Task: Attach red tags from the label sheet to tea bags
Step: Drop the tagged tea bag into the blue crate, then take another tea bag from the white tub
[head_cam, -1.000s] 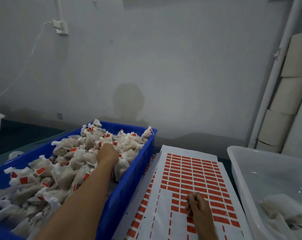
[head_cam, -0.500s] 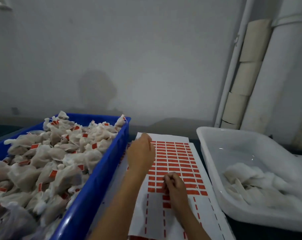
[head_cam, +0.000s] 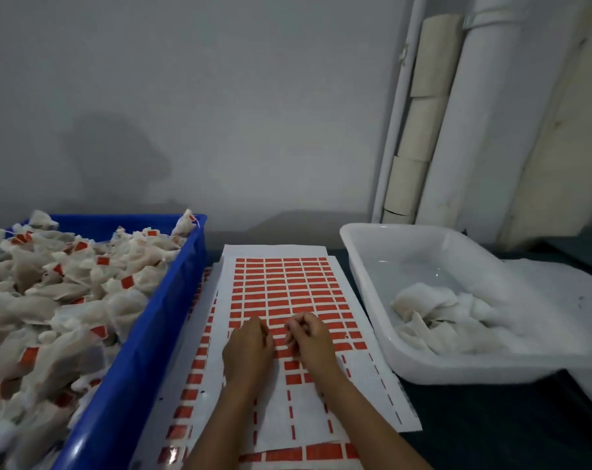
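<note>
Spreading under everything is the dark counter (head_cam: 484, 432), and to the left of the hands sits the blue crate (head_cam: 125, 385), heaped with tea bags (head_cam: 50, 300) that already carry red tags. To the right of the hands stands the white tub (head_cam: 365, 252), with a smaller pile of white bags (head_cam: 436, 320) in it; no red shows on those from here. Directly under both hands lies the label sheet (head_cam: 287, 415), its near rows stripped bare and its far rows full of red tags (head_cam: 284, 286).

What has changed is the left hand (head_cam: 248, 349): 1 second ago it was reaching into the blue crate, half a second ago it was crossing over the sheet, and now it rests on the sheet close beside the right hand (head_cam: 309, 337). The right hand has stayed at the edge of the remaining tags throughout. Both hands have their fingers curled down toward the sheet at the boundary row; whether either one pinches a tag or a string, I cannot tell, since the fingertips are hidden behind the knuckles.

Judging by this, 1 finished bag has likely been dropped off and the next tag is being worked loose, so the cycle is starting again with many tags left.
</note>
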Demonstrator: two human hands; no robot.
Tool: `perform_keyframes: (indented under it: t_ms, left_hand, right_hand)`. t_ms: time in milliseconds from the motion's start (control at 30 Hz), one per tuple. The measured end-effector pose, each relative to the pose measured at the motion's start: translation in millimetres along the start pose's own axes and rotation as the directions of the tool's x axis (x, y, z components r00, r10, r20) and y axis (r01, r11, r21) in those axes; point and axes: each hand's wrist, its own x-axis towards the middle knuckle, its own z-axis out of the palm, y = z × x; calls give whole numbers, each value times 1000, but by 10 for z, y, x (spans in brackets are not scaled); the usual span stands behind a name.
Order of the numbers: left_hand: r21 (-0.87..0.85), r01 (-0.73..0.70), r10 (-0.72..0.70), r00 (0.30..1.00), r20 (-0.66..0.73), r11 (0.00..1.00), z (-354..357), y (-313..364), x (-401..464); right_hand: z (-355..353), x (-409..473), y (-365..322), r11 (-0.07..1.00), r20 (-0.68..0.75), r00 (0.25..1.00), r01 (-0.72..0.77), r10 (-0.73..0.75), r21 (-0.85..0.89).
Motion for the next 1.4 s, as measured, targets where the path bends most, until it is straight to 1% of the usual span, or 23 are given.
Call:
perform_keyframes:
  t_ms: [67,167,267,333,400,433,500,567,633,667,700,867,1033,1133,1200,1300,1400]
  left_hand:
    - [-14,-2,2,1000,4,1000,0,4,-9]
    - [-90,-6,7,1000,19,996,-20,-9,-35]
    - [-107,-11,13,1000,16,994,-19,-31,-35]
    - [-116,-13,15,1000,10,993,-23,-33,-33]
    - [-125,-19,20,1000,12,992,-23,-40,-37]
    - [-130,-18,20,1000,11,991,-26,-44,-43]
    - [-137,-24,25,1000,5,990,-25,-49,-42]
    - [-140,-27,28,1000,2,990,-18,-60,-39]
    - [-137,-25,25,1000,0,990,-12,-63,-28]
    - [-136,-24,24,1000,-1,990,-9,-65,-25]
    - [-139,-23,23,1000,-5,990,-6,-68,-24]
    - [-147,-29,27,999,-16,989,2,-82,-21]
    - [-146,-27,23,999,-24,989,1,-80,-12]
    - [-144,-20,17,1000,-22,989,-6,-78,-16]
    - [-145,-1,-1,1000,-9,989,-21,-70,-16]
    - [-165,61,-47,995,86,984,-62,-71,14]
    - [-291,109,-38,970,239,951,-135,-102,58]
  right_hand:
    - [-69,40,-117,999,-1,1000,8,-9,-52]
    - [-273,149,-371,990,-37,998,42,-48,-135]
    - [-679,366,-667,978,-136,986,73,-101,-194]
    - [-1053,550,-798,958,-216,967,72,-135,-277]
    - [-1448,723,-795,917,-294,947,-1,-127,-399]
    - [-1645,809,-732,868,-326,938,-65,-115,-493]
    - [-1993,927,-539,720,-372,927,-232,-39,-654]
    - [-2211,959,-335,594,-379,921,-355,89,-722]
    - [-2308,947,-194,487,-350,922,-386,168,-784]
    - [-2328,940,-148,454,-339,922,-387,187,-803]
    - [-2338,939,-109,444,-332,922,-386,197,-809]
    - [-2338,899,-89,497,-353,914,-405,199,-768]
    - [-2320,925,-178,627,-351,934,-312,65,-714]
    - [-2260,953,-326,673,-328,945,-243,1,-698]
    - [-2185,956,-464,701,-332,941,-192,-68,-687]
    - [-1993,881,-736,783,-321,925,-46,-201,-621]
    - [-1648,733,-976,847,-314,904,91,-291,-525]
